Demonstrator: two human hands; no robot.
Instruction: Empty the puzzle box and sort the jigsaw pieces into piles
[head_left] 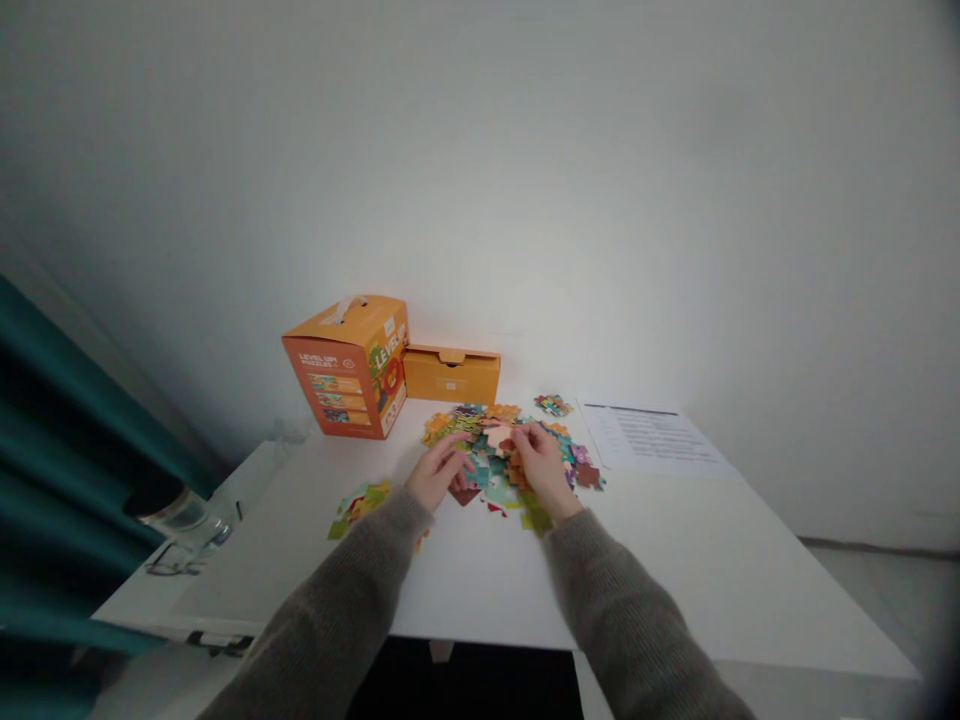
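Observation:
Many colourful jigsaw puzzle pieces (497,468) lie heaped on the white table, between and beyond my hands. My right hand (543,468) pinches a pale pink puzzle piece (496,437) at its right edge, over the heap. At the heap's left side, my left hand (436,474) has its fingers apart and bent over the pieces; I make out nothing held in it. A smaller group of yellow-green pieces (360,505) lies left of that hand. Beyond the heap sits another small cluster of pieces (553,404), near the wall.
An orange puzzle box (345,370) stands at the back left, beside a lower orange carton (451,377). Printed paper (660,435) lies at the back right. On the left are a dark-lidded glass jar (187,515), eyeglasses (172,565) and a teal curtain (75,480).

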